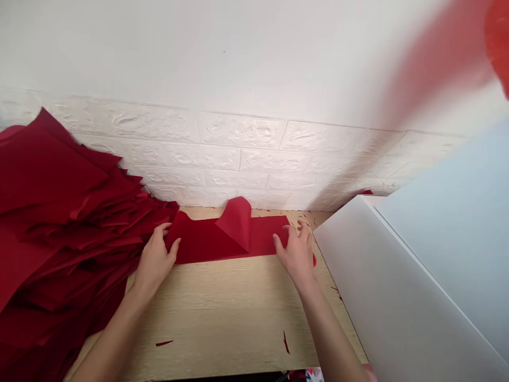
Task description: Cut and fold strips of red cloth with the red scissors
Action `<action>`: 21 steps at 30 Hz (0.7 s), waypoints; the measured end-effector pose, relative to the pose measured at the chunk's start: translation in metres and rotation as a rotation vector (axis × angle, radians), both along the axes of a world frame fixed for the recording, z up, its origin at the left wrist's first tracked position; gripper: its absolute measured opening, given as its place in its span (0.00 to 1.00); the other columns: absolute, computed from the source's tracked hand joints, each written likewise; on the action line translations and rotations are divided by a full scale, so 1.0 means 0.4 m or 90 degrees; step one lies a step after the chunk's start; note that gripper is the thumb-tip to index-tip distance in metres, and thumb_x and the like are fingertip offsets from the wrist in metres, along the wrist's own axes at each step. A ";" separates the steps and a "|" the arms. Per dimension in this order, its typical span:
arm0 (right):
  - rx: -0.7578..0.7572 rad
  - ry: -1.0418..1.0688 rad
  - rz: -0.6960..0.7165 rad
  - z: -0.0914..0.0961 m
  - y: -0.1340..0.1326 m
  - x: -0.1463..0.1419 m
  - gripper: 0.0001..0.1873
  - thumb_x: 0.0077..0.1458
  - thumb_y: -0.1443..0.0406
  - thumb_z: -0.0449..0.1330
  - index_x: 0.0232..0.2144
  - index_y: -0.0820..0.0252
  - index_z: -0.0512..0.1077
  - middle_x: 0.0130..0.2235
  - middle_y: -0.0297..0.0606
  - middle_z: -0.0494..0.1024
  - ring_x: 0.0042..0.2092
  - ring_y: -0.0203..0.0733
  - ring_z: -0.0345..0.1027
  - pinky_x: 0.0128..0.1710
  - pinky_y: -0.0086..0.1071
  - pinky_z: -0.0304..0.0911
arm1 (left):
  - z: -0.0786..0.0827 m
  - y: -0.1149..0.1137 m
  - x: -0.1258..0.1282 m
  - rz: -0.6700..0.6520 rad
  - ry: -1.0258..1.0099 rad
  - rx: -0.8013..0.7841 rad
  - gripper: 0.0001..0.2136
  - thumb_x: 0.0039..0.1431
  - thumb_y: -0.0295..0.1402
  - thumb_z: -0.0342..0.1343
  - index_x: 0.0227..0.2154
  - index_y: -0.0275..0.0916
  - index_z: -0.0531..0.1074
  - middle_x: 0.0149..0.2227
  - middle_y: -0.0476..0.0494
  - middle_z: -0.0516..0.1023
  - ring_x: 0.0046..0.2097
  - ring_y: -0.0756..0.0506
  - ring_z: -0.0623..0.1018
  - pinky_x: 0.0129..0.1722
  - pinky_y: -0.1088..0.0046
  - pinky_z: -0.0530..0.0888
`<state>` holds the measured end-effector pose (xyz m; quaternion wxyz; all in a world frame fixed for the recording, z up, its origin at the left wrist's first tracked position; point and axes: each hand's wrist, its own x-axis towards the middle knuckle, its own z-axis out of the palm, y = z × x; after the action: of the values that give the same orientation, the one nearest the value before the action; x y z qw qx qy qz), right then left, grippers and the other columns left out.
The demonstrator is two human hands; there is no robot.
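A long dark red sheet (199,241), cloth-like or paper-like, lies on the table close to the wall, with a folded flap (238,220) standing up near its middle. My left hand (157,257) holds the sheet's left end between thumb and fingers, and that end is slightly raised. At the right end, my right hand (294,252) rests with thumb and fingers spread apart, touching the sheet's edge. A small bright red piece (314,260) shows beside the right hand, mostly hidden by it.
A large heap of red sheets (79,212) fills the left side. On the right stands a white box-like object (369,265). Thin red scraps (286,342) lie on the pale wooden table (222,318). A white brick-patterned wall (242,135) rises behind; a blurred red shape (499,42) hangs upper right.
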<state>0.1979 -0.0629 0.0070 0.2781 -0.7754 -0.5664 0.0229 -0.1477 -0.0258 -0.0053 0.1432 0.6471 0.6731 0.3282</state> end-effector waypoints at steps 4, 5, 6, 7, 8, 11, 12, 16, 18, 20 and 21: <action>0.056 -0.031 0.099 -0.026 0.008 -0.083 0.36 0.58 0.47 0.57 0.60 0.64 0.61 0.63 0.61 0.60 0.64 0.63 0.54 0.59 0.56 0.56 | -0.037 -0.026 0.010 0.013 -0.033 0.023 0.25 0.57 0.44 0.52 0.55 0.38 0.63 0.50 0.34 0.77 0.34 0.42 0.79 0.41 0.63 0.75; 0.038 -0.010 0.125 -0.037 0.014 -0.113 0.42 0.56 0.46 0.58 0.63 0.66 0.56 0.63 0.61 0.62 0.64 0.63 0.55 0.59 0.55 0.56 | -0.044 -0.030 0.013 0.029 -0.046 0.007 0.26 0.57 0.45 0.53 0.55 0.38 0.63 0.49 0.34 0.78 0.31 0.44 0.78 0.38 0.64 0.75; 0.014 0.011 0.144 -0.050 0.021 -0.142 0.47 0.54 0.46 0.60 0.65 0.68 0.52 0.62 0.62 0.64 0.63 0.62 0.57 0.58 0.54 0.57 | -0.049 -0.033 0.016 0.047 -0.058 -0.009 0.26 0.56 0.45 0.53 0.56 0.38 0.63 0.49 0.34 0.78 0.27 0.46 0.76 0.36 0.65 0.75; -0.013 0.023 0.153 -0.062 0.028 -0.166 0.50 0.52 0.47 0.63 0.66 0.69 0.50 0.60 0.61 0.66 0.61 0.62 0.59 0.58 0.54 0.57 | -0.053 -0.035 0.017 0.063 -0.066 -0.022 0.27 0.56 0.46 0.53 0.55 0.38 0.63 0.49 0.35 0.78 0.24 0.47 0.73 0.33 0.66 0.74; -0.036 0.025 0.155 -0.072 0.035 -0.185 0.50 0.52 0.48 0.64 0.66 0.69 0.50 0.58 0.60 0.69 0.59 0.62 0.61 0.58 0.54 0.56 | -0.056 -0.035 0.017 0.074 -0.070 -0.031 0.26 0.56 0.46 0.53 0.55 0.38 0.64 0.48 0.35 0.79 0.22 0.48 0.72 0.31 0.67 0.73; -0.078 0.014 0.129 -0.083 0.049 -0.181 0.36 0.55 0.60 0.60 0.63 0.66 0.57 0.51 0.53 0.76 0.54 0.58 0.67 0.55 0.49 0.59 | -0.065 -0.030 0.010 0.071 -0.060 -0.037 0.24 0.55 0.47 0.52 0.51 0.38 0.67 0.39 0.40 0.80 0.20 0.48 0.69 0.28 0.68 0.71; -0.090 0.013 0.110 -0.079 0.049 -0.160 0.31 0.56 0.64 0.58 0.61 0.64 0.61 0.47 0.51 0.78 0.51 0.56 0.69 0.52 0.45 0.60 | -0.068 -0.027 0.007 0.067 -0.048 -0.038 0.23 0.55 0.46 0.52 0.49 0.38 0.67 0.35 0.42 0.80 0.20 0.47 0.68 0.27 0.68 0.70; -0.110 0.028 -0.056 -0.051 0.040 -0.030 0.21 0.57 0.67 0.52 0.53 0.62 0.67 0.35 0.45 0.79 0.36 0.48 0.72 0.36 0.35 0.60 | -0.079 -0.012 0.005 0.059 -0.012 -0.006 0.17 0.57 0.43 0.49 0.45 0.39 0.67 0.33 0.40 0.79 0.26 0.42 0.75 0.33 0.67 0.72; -0.097 0.024 -0.123 -0.049 0.032 0.021 0.20 0.60 0.62 0.50 0.52 0.63 0.67 0.35 0.46 0.78 0.34 0.49 0.72 0.33 0.36 0.58 | -0.079 -0.004 0.009 0.056 -0.015 -0.004 0.16 0.58 0.42 0.49 0.45 0.39 0.66 0.38 0.37 0.80 0.30 0.41 0.77 0.36 0.66 0.73; -0.075 0.019 -0.128 -0.061 0.021 0.048 0.21 0.59 0.61 0.51 0.53 0.64 0.66 0.38 0.48 0.78 0.36 0.50 0.72 0.33 0.36 0.58 | -0.074 0.002 0.014 0.074 -0.029 -0.016 0.17 0.57 0.43 0.49 0.47 0.40 0.65 0.42 0.36 0.81 0.27 0.43 0.76 0.34 0.66 0.73; -0.059 0.015 -0.114 -0.070 0.015 0.053 0.23 0.58 0.62 0.51 0.54 0.64 0.65 0.39 0.48 0.78 0.38 0.50 0.72 0.34 0.36 0.59 | -0.070 0.003 0.015 0.092 -0.041 -0.019 0.18 0.57 0.43 0.50 0.48 0.40 0.65 0.44 0.36 0.81 0.24 0.44 0.74 0.33 0.67 0.72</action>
<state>0.2189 -0.0568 -0.0211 0.2492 -0.8348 -0.4898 0.0331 -0.1415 -0.0248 -0.0333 0.1505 0.5837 0.7180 0.3481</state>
